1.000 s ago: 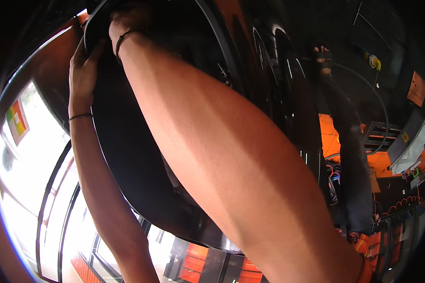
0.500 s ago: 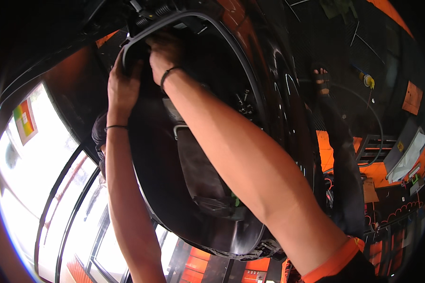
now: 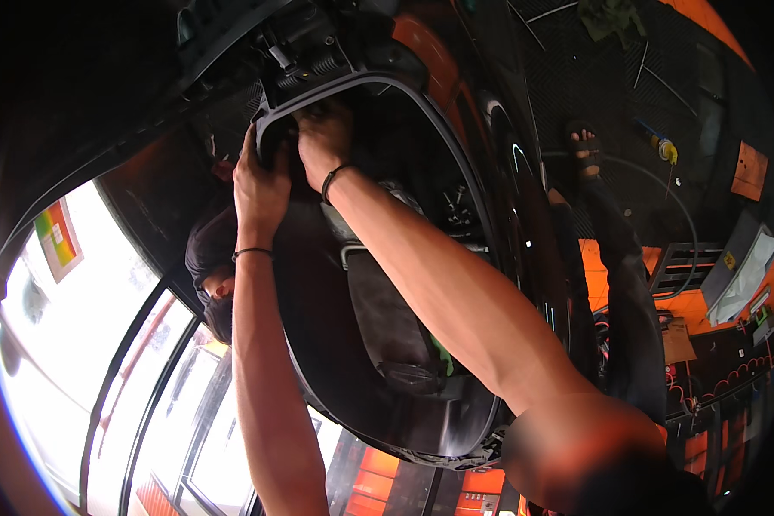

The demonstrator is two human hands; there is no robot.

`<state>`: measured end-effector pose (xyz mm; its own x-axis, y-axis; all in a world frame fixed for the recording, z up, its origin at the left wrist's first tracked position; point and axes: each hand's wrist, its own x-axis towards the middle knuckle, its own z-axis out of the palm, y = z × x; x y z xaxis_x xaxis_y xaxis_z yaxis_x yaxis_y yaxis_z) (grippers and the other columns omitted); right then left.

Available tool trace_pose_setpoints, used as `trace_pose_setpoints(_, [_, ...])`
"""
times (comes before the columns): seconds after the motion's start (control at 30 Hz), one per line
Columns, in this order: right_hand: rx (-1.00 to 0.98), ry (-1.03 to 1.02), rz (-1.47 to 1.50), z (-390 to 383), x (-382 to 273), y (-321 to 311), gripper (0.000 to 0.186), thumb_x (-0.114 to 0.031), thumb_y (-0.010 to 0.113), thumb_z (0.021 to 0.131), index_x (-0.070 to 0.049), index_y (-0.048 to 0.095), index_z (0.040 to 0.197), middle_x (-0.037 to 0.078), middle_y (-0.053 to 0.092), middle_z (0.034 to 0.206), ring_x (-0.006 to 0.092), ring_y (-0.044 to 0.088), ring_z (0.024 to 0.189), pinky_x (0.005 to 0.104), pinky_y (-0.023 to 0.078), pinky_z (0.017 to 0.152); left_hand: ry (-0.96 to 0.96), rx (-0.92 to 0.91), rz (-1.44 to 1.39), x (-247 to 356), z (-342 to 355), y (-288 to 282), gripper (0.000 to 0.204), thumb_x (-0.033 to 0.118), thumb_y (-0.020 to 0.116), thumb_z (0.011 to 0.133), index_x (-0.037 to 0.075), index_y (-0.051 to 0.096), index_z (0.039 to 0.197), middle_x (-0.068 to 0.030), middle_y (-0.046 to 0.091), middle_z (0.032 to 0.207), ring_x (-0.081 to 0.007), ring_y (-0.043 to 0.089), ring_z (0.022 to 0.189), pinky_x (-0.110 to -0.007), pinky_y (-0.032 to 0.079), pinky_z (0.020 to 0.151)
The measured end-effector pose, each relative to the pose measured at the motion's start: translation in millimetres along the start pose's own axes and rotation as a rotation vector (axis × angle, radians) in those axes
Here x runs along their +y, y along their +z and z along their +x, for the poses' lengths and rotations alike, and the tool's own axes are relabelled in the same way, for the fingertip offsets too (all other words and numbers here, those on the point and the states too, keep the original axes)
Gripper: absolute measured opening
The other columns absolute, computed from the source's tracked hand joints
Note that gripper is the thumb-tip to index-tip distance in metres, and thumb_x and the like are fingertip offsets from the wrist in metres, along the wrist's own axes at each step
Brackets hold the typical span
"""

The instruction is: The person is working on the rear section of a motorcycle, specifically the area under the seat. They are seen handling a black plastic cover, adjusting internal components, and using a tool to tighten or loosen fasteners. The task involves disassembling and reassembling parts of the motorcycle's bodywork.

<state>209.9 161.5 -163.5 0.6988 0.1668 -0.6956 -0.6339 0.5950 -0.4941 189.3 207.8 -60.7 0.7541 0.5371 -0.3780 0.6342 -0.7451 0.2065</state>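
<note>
In front of me is an opening in a glossy black vehicle body, its rim edged with a grey sealing strip. My left hand grips the strip at the far left corner, thumb inside and fingers round the outer side. Close beside it, my right hand reaches inside under the far rim. Its fingers are curled in shadow, so whatever they hold is hidden. Beneath my right forearm a dark panel with a metal bar lies inside the opening, and several small metal fasteners lie near its right wall.
A hinge with springs sits just beyond the far rim. Close to my left forearm is another person's head. Over on the right floor are a sandalled foot, a yellow-ended tool and an orange-brown sheet.
The view has shifted, so the opening and both hands appear further right and lower. Both hands stay at the same corner of the rim. More of the other person's head shows.
</note>
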Motion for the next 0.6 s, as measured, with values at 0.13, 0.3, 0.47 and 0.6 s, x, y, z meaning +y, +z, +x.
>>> trace_pose_setpoints(0.13, [-0.065,-0.096,-0.165,6,14,-7,0.017,-0.003,0.059,0.090,-0.004,0.063,0.106,0.004,0.064,0.100,0.0151,0.056,0.092,0.0297,0.042,0.082,-0.037,-0.014,-0.030,7,1,-2,0.063,0.031,0.063,0.090,-0.008,0.046,0.136,-0.0312,0.057,0.128,-0.0411,0.056,0.121,-0.042,0.046,0.100])
trace_pose_setpoints(0.3, [-0.051,0.178,-0.232,-7,-18,2,0.027,-0.013,0.054,0.095,0.000,0.062,0.117,0.013,0.067,0.113,0.0226,0.062,0.108,0.0341,0.046,0.095,0.011,0.043,-0.052,7,-2,-6,0.058,0.025,0.063,0.089,-0.006,0.047,0.136,-0.0306,0.059,0.123,-0.0413,0.058,0.118,-0.042,0.048,0.098])
trace_pose_setpoints(0.47, [-0.103,0.147,-0.037,-8,-42,0,0.018,-0.008,0.062,0.091,0.002,0.066,0.106,0.011,0.068,0.099,0.0165,0.063,0.088,0.0315,0.050,0.077,-0.009,0.035,-0.075,21,-4,-13,0.054,0.020,0.063,0.090,-0.003,0.049,0.136,-0.0296,0.060,0.122,-0.0413,0.058,0.117,-0.042,0.048,0.098])
trace_pose_setpoints(0.6, [-0.032,0.136,-0.107,-13,-37,7,0.015,-0.005,0.062,0.091,0.001,0.066,0.105,0.009,0.068,0.097,0.0149,0.063,0.085,0.0283,0.050,0.073,0.025,0.061,-0.102,18,-6,-16,0.052,0.019,0.064,0.089,-0.001,0.050,0.136,-0.0251,0.062,0.123,-0.0388,0.059,0.116,-0.041,0.049,0.096])
